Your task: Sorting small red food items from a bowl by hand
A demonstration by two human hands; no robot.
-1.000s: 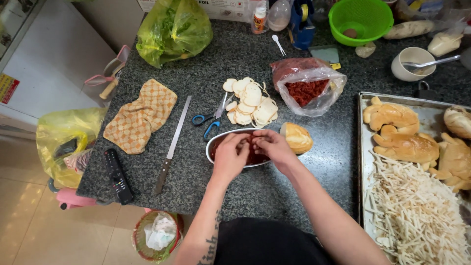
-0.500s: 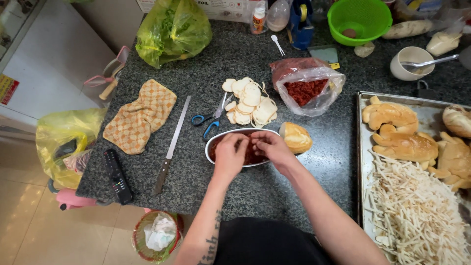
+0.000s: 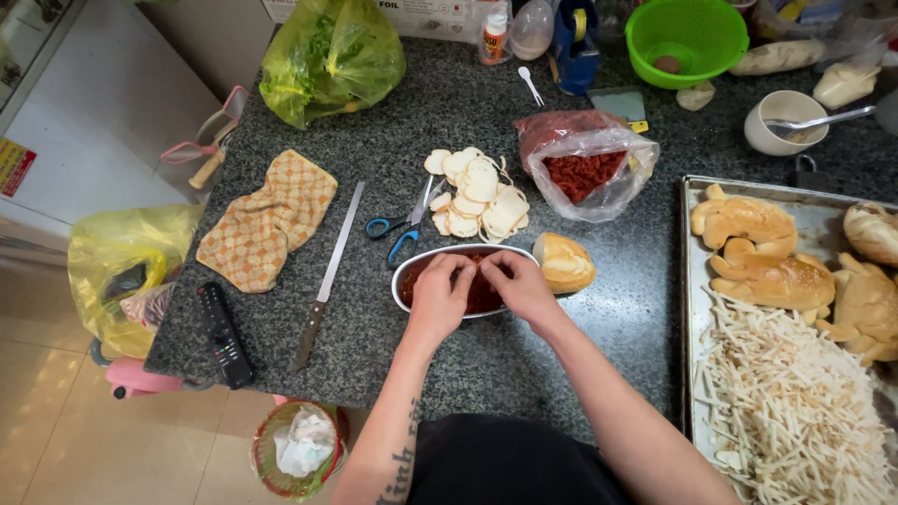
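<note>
Dark speckled stone bench [image 3: 561,374] carries an oval metal dish of red filling [image 3: 416,271] near its front edge; left hand [image 3: 438,297] and right hand [image 3: 520,285] cover it, fingertips together, their grip unclear.

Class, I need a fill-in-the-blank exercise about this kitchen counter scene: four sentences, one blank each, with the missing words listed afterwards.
1. Both hands, the left hand and the right hand, are over an oval ____ of red filling.
2. The long knife lies between the checked cloth and the ____ with blue handles.
3. The bread roll sits just to the ____ of the oval dish.
4. The colander at the back is ____ in colour.

Missing words: dish; scissors; right; green
</note>
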